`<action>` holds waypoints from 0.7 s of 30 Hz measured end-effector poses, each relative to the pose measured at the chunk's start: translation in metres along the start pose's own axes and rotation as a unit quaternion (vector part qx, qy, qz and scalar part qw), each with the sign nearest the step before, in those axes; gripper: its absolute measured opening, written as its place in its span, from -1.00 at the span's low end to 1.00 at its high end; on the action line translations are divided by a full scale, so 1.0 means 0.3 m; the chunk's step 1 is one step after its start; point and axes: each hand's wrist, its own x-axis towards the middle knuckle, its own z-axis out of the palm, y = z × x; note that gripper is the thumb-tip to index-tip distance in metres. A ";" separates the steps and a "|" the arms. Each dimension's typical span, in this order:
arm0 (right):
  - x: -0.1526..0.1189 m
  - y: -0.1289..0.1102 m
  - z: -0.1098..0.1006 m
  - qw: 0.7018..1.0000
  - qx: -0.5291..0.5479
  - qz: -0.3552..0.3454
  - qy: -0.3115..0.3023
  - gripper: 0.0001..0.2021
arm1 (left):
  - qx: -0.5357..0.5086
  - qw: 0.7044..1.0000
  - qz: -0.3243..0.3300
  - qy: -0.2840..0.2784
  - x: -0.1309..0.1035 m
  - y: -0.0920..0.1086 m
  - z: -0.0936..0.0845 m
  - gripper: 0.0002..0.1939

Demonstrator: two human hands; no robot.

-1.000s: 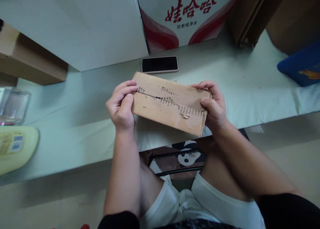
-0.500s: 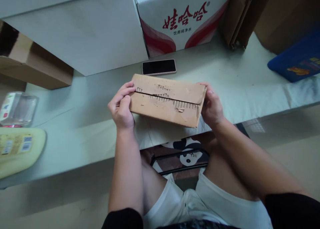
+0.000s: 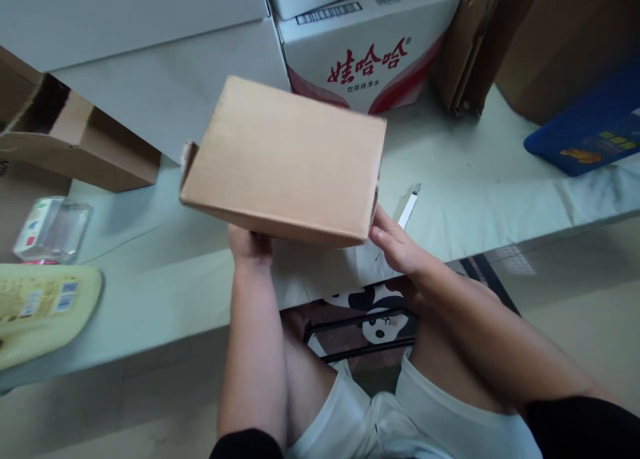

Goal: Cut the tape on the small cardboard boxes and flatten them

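A brown cardboard box [image 3: 295, 159] is held up over the table, a broad plain face toward me and a flap sticking out at its left end. My left hand [image 3: 250, 245] supports it from below near the lower left, its fingers mostly hidden under the box. At the lower right corner, my right hand [image 3: 393, 242] grips the box edge, thumb and fingers against it. A white utility knife [image 3: 409, 207] lies on the table just beyond my right hand, its metal tip pointing away.
White cartons, one with red print [image 3: 370, 69], stand at the back of the table [image 3: 460, 192]. Folded cardboard [image 3: 465, 52] and a blue container [image 3: 590, 135] are at the right. At the left are an open carton [image 3: 110, 152], a clear plastic box [image 3: 57, 229] and a yellow bottle [image 3: 47, 305].
The box has been raised and turned, showing a broad plain face instead of the torn seam. It now hides the phone, and the knife has come into view. My left hand has shifted underneath.
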 end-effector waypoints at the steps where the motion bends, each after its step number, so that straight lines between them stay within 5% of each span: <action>1: -0.002 -0.002 0.000 1.000 -0.006 -0.003 -0.007 -0.25 | -0.011 1.000 -0.011 -0.001 -0.013 -0.001 0.022 -0.64; 5: 0.005 -0.001 -0.014 0.997 -0.072 -0.011 0.013 -0.23 | -0.017 0.997 -0.068 -0.035 -0.052 0.001 0.077 -0.46; 10: 0.014 -0.010 -0.029 0.994 -0.077 -0.036 0.066 -0.27 | 0.028 0.980 -0.155 -0.123 -0.070 -0.006 0.072 -0.12; 16: 0.015 -0.029 -0.024 0.993 -0.029 -0.044 0.107 -0.37 | 0.099 0.968 -0.215 -0.081 -0.085 -0.041 0.070 -0.20; 21: 0.014 -0.020 -0.020 0.992 -0.029 -0.047 0.114 -0.49 | 0.133 0.973 -0.172 -0.084 -0.067 -0.064 0.065 -0.46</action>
